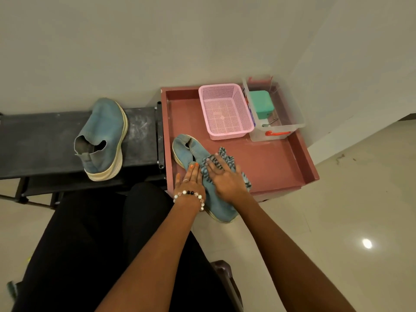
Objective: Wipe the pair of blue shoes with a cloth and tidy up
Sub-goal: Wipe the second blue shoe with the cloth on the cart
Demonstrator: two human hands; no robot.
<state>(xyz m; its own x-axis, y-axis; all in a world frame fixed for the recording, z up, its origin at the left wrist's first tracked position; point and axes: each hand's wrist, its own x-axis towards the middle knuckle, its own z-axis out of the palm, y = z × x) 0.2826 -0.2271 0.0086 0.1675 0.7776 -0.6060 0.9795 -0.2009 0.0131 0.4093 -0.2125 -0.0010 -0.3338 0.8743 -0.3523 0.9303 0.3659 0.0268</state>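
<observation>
One blue shoe (102, 140) with a cream sole stands on the black bench at the left. The other blue shoe (191, 152) lies over the front left corner of the red tray (281, 167), its toe sticking out past the tray's edge toward me. My left hand (190, 182), with a bead bracelet at the wrist, rests flat on the shoe's left side, fingers straight. My right hand (225, 176) presses a blue striped cloth (227, 159) flat onto the shoe's upper.
A pink mesh basket (226, 111) and a clear plastic box (275, 111) holding a green case stand at the back of the tray. The black bench (45, 143) adjoins the tray's left side. A wall runs behind; pale tiled floor lies to the right.
</observation>
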